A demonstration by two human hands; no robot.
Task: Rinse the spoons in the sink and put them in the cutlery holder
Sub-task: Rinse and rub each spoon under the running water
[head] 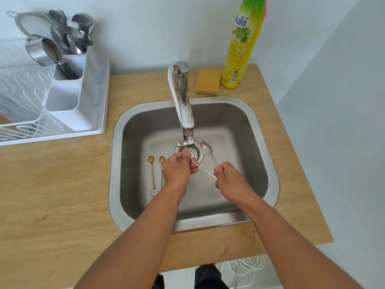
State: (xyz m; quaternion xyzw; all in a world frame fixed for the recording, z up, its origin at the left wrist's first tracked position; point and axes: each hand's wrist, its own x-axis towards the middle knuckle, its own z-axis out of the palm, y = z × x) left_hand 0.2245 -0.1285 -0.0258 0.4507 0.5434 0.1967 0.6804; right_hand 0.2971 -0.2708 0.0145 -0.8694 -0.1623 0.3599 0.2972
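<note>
Over the steel sink (258, 130), my right hand (229, 180) pinches the handles of two silver spoons. One silver spoon (206, 150) points its bowl up toward the tap (186, 113). The other silver spoon (203, 170) crosses to my left hand (179, 171), whose fingers curl round its bowl end under the spout. Two thin gold spoons (153, 174) lie on the sink floor at the left, partly hidden by my left hand. The white cutlery holder (70, 97), with several utensils in it, stands in the dish rack at the upper left.
A white dish rack (25, 122) on a tray sits on the wooden counter (52, 195) at the left. Behind the sink lie a yellow sponge (208, 81) and a tall yellow dish-soap bottle (243, 42). The drain strainer (194, 154) is under the tap. White walls close in at the back and right.
</note>
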